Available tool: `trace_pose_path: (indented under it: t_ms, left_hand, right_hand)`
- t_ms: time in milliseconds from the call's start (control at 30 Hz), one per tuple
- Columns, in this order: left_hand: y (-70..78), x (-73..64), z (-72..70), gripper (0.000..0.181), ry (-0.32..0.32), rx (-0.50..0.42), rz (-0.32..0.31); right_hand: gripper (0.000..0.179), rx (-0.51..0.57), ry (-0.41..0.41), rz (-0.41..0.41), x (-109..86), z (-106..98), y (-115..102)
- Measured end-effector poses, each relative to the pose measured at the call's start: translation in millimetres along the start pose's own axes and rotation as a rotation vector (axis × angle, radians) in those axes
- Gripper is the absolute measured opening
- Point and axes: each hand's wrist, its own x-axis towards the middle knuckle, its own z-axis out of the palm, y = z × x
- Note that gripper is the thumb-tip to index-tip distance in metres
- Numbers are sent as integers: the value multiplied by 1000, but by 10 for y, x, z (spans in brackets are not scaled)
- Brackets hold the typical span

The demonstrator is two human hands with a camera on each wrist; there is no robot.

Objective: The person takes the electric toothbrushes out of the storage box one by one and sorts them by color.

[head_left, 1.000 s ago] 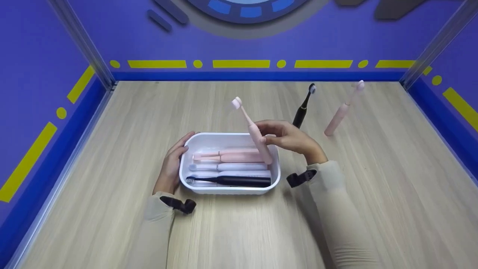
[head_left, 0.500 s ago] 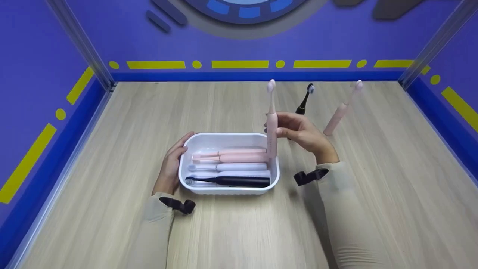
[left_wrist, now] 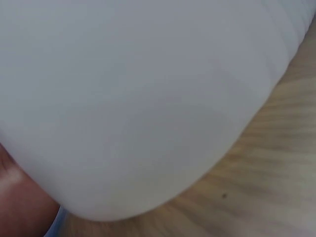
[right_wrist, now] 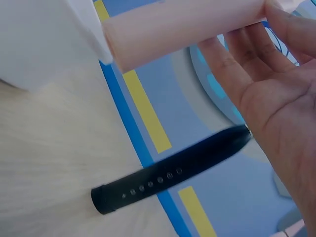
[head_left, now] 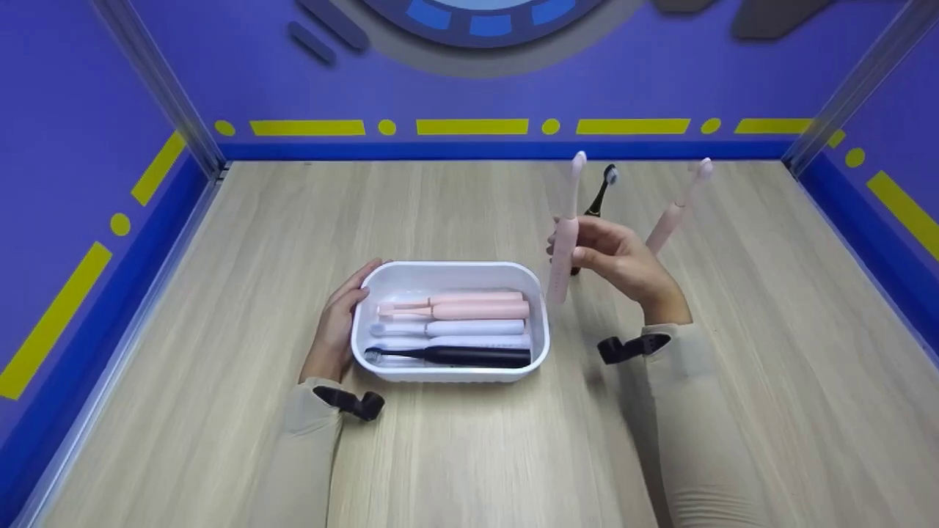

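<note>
My right hand [head_left: 625, 258] pinches a pink toothbrush [head_left: 563, 253] by its handle, thumb on the near side, brush head up and leaning a little to the right. Half a second ago that handle overlapped the right edge of the white tray [head_left: 451, 375]; now I have it just beyond the rim. My left hand [head_left: 337, 323] has not moved: its fingers lie extended along the tray's left end, thumb at the rim. Inside lie two pink brushes [head_left: 480, 310], two white ones [head_left: 477, 328] and, nearest me, a black one [head_left: 477, 356]. Behind my right hand a black toothbrush [right_wrist: 170, 169] stands on its base, another standing pink brush [head_left: 666, 226] to its right. Under everything is a pale wood-grain tabletop [head_left: 220, 352]; beyond rises a purple-blue wall [head_left: 477, 95] striped with yellow dashes, metal posts [head_left: 158, 88] at its corners.
</note>
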Motion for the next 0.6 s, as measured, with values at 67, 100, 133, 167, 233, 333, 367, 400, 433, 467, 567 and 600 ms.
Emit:
trace_pose_path:
  t_ms: [67,100,133,167,233,333,367,400,433,467,567,600]
  left_hand:
    - [-1,-3,-1,50,-1,5,3]
    - [-3,-3,-3,50,-3,5,9]
    - [-4,-1,-5,50,-8,6,12]
    - [-6,2,-4,50,-7,6,11]
    - [-11,4,-2,50,-3,13,7]
    - [-18,5,-5,51,-7,33,6]
    - [-21,5,-3,51,-3,37,4]
    - [-21,4,-3,51,-3,43,3]
    - [-21,5,-7,51,-8,46,5]
    - [-21,5,-9,51,-9,47,6]
    - [-17,5,-10,51,-6,46,10]
    - [-14,5,-9,51,-8,48,12]
  right_hand:
    - [43,16,6,-4,-36,-34,-4]
    - [43,27,5,-11,-53,-51,-5]
    - [43,36,3,-19,-73,-73,-8]
    - [43,48,1,-28,-91,-96,-9]
    - [43,76,-8,-47,-129,-144,-10]
    - [43,116,-26,-71,-188,-221,-10]
    - [43,127,-27,-73,-206,-245,-11]
    - [43,132,-25,-72,-225,-268,-12]
    - [43,137,-23,-76,-242,-291,-12]
    - [43,143,-23,-81,-256,-314,-11]
    - [44,160,-14,-96,-299,-374,-10]
    - [44,168,-12,-104,-315,-395,-10]
